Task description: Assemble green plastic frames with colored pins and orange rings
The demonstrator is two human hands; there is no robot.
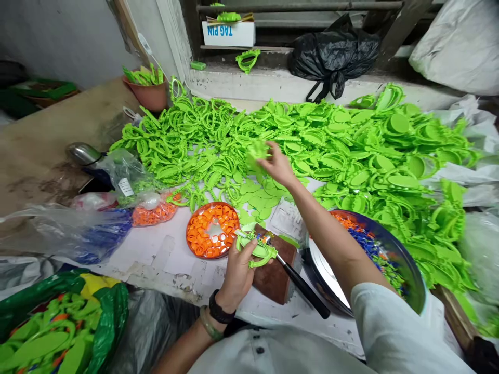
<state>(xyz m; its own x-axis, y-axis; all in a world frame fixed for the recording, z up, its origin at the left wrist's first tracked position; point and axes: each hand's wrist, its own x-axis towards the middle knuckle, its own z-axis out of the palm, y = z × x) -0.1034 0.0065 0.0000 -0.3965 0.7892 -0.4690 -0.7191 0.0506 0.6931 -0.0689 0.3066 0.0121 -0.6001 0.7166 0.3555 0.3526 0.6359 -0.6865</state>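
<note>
My left hand is closed around a bright green plastic frame-like part, held over a brown block. A hammer with a black handle lies across the block, its head close by my left fingers. Farther forward, my right hand pinches a green plastic piece, blurred by motion, so its exact shape is unclear. Below that hand lie flat green oval discs, and around it spreads a large heap of green plastic parts.
A round tray of orange rings sits left of the block. At right, a large basin holds orange, blue and green bits. Bagged small parts and a brown pot stand left. A green sack is at lower left.
</note>
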